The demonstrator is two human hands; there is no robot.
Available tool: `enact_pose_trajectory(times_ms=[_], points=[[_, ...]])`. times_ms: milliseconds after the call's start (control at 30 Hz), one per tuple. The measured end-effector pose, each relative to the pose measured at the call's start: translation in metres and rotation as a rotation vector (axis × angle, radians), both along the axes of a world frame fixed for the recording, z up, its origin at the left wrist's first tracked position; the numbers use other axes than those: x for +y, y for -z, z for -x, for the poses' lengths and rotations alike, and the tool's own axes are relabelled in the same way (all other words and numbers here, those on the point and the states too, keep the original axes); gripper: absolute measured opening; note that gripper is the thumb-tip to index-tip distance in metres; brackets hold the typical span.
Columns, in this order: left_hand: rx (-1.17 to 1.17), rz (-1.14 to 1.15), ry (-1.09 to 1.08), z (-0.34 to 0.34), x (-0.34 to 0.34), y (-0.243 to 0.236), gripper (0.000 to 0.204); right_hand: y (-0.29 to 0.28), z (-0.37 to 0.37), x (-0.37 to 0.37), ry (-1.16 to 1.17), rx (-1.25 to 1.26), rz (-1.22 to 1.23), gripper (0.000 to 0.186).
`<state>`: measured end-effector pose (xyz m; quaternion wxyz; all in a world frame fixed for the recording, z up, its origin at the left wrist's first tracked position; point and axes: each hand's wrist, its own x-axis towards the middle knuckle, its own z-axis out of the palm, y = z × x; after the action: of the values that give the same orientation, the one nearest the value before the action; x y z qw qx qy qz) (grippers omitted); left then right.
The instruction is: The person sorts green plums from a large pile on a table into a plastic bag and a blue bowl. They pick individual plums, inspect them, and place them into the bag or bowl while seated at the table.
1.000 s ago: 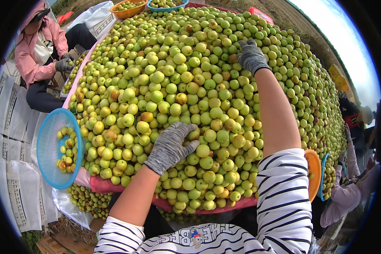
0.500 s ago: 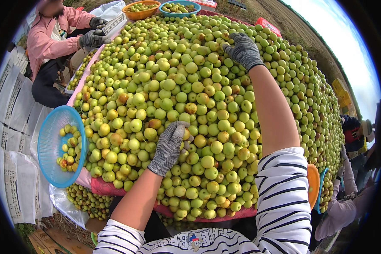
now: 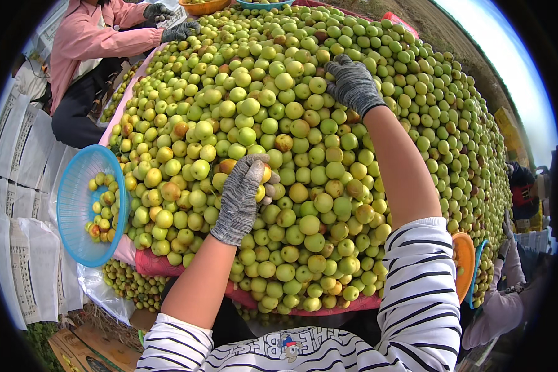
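Observation:
A big heap of small round jujubes (image 3: 229,80), green to yellow with some brownish-red blotches, spreads before me. My left hand (image 3: 242,198), in a grey knitted glove, is closed around a couple of them over the near middle of the heap. A yellow-red jujube (image 3: 266,173) shows between its thumb and fingers. Farther off and to the right, my right hand (image 3: 353,85), gloved alike, rests on the heap. Its thumb and forefinger are apart beside a green jujube (image 3: 318,85), and no fruit shows between them; its other fingers are partly hidden.
At the left edge a tilted blue basket (image 3: 93,204) holds several jujubes. An orange basket (image 3: 464,263) and a blue one (image 3: 477,276) lean at the right. A co-worker in a pink jacket (image 3: 84,49) works at the far left; others are at the right. White-covered crates (image 3: 18,142) line the left.
My right hand has drawn slightly nearer across the heap. The left hand has lifted a little, with its jujubes showing more. The co-worker's gloved hand has reached onto the heap's edge.

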<state>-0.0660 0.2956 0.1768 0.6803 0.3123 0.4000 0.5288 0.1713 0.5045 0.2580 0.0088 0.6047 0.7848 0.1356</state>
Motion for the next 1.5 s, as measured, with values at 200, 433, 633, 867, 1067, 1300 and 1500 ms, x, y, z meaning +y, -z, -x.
enact_pose_trajectory(times_ms=[200, 433, 633, 867, 1067, 1300, 1500], points=[[-0.039, -0.031, -0.071, 0.006, -0.006, -0.01, 0.032, 0.011, -0.011, -0.07, 0.078, 0.17, 0.054, 0.03], [-0.049, -0.034, -0.149, 0.023, -0.017, -0.02, 0.028, -0.009, 0.0, -0.125, 0.108, 0.225, 0.123, 0.048], [-0.073, -0.002, -0.166, 0.025, -0.036, -0.03, 0.026, -0.028, 0.054, -0.147, 0.0, 0.027, 0.11, 0.031], [-0.157, 0.012, -0.142, 0.036, -0.058, -0.037, 0.026, -0.015, 0.1, -0.147, -0.039, 0.098, 0.229, 0.038], [-0.21, 0.038, -0.143, 0.042, -0.086, -0.037, 0.019, -0.024, 0.118, -0.16, 0.218, 0.277, 0.259, 0.045], [-0.567, -0.046, 0.319, 0.046, -0.149, -0.047, 0.054, -0.025, 0.099, -0.319, -0.272, 0.575, 0.496, 0.055], [0.194, -0.199, 0.153, 0.125, -0.229, -0.05, 0.017, -0.003, 0.042, -0.449, -0.141, 0.905, 0.371, 0.046]])
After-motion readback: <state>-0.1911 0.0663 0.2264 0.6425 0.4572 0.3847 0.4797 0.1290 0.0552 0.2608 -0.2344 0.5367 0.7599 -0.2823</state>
